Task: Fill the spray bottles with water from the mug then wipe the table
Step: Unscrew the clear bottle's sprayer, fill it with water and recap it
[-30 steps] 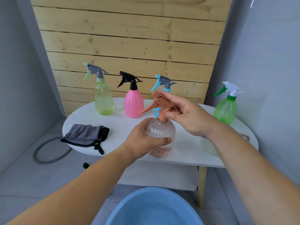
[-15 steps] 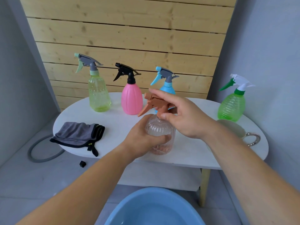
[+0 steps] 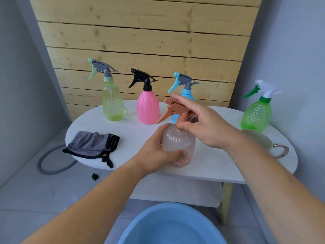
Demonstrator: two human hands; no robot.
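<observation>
White table, both hands on the clear ribbed spray bottle.

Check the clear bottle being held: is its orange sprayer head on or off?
On. The orange sprayer head sits on the neck of the clear bottle, right hand gripping its collar. Whether it is screwed tight, cannot tell.

The white oval counter holds a yellow-green bottle, a pink bottle and a blue bottle in a row at the back. A clear bottle stands near the front, and a green bottle stands at the right with a mug just in front of it. A gray cloth lies at the left edge.
</observation>
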